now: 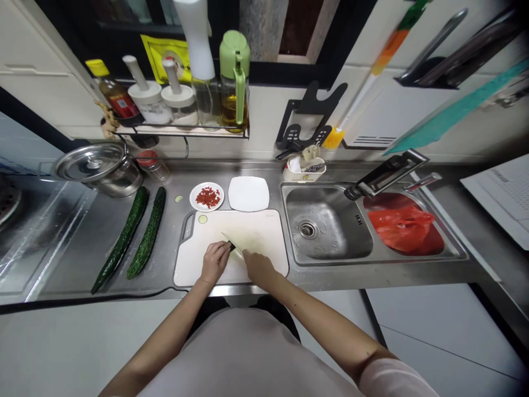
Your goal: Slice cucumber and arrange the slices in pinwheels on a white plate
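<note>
The right hand point(261, 269) grips the knife point(238, 250); the left hand point(215, 261) holds a small dark piece point(232, 246) beside it on the cutting board point(273, 256), I judge remotely, to prevent slipping.

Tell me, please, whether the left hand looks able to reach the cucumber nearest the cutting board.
Probably yes: only the cutting board and counter lie between the left hand and that cucumber, with nothing standing in the way.

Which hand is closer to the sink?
Right. The right hand is a little left of the sink; the left hand is farther left. Both are over the board.
</note>
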The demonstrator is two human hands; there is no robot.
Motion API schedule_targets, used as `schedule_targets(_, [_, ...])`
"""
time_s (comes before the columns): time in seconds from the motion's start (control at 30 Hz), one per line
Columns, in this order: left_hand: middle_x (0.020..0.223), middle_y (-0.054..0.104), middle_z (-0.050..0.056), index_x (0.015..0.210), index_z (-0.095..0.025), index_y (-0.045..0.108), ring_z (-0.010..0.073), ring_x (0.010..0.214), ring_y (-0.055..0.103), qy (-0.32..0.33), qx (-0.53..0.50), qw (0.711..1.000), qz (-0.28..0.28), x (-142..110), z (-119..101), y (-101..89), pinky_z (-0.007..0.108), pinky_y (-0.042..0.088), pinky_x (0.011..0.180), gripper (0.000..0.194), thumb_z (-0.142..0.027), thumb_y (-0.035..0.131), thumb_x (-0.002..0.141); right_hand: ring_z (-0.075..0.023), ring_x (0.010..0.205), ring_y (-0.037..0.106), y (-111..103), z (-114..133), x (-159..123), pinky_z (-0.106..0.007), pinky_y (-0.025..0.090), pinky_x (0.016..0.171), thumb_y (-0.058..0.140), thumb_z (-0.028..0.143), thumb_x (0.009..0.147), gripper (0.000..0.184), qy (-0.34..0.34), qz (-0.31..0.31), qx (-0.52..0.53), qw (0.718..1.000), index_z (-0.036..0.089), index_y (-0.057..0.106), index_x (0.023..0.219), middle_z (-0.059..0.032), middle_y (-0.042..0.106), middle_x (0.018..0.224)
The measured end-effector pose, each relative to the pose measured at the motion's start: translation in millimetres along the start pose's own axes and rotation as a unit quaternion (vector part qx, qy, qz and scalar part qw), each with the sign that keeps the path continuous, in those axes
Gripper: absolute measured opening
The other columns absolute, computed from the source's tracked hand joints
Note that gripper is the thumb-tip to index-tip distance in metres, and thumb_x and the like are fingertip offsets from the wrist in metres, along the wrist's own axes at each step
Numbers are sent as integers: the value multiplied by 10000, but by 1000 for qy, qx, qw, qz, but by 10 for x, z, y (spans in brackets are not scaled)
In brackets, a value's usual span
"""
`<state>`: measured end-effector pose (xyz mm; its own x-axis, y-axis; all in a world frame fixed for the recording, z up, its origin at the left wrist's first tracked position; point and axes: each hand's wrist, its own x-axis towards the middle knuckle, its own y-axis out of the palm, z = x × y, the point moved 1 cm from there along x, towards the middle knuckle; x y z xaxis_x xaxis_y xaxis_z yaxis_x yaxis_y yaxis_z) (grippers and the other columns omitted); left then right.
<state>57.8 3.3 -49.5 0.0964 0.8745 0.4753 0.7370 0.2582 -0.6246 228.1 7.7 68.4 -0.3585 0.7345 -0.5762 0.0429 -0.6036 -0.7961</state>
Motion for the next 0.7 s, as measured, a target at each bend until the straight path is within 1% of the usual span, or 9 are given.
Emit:
schedule_targets(0.07, [1013,690,70,1046,-228,684,180,943,627,-4,0,1000,1,-1,1,0,359,535,844,201,-246,532,917,-230,983,669,25,-7,7,-320,513,792,348,45,904,336,-2,-8,-2,1000,137,471,1203,-151,677,980])
schedule_targets(0.27, [1017,694,71,1048,-234,688,186,954,630,-9,-8,1000,1,3,-2,-6,374,534,852,214,-257,517,922,-234,949,674,76,19,120,-324,509,782,319,54,917,310,-16,-62,20,998,129,506,1152,-144,681,946])
schedule_targets(0.47, [1010,693,70,1039,-225,685,181,943,625,-8,-4,1000,0,7,-11,-5,364,533,849,200,-239,528,916,-235,935,676,114,-13,106,-318,508,763,369,37,885,307,-8,-42,20,999,128,500,1148,-137,681,946])
schedule_targets(0.63, [1011,693,69,1025,-218,680,181,950,622,-6,2,1000,-1,18,-23,-12,360,532,850,185,-232,533,914,-222,956,669,112,15,171,-313,505,789,318,58,917,313,-16,-61,21,998,131,500,1161,-143,678,974])
schedule_targets(0.7, [1007,693,70,1027,-218,680,182,944,623,-8,0,1000,-1,19,-23,-12,361,532,848,188,-237,528,917,-217,963,667,114,13,180,-307,502,802,326,56,913,320,-7,-52,25,998,128,503,1169,-148,678,979])
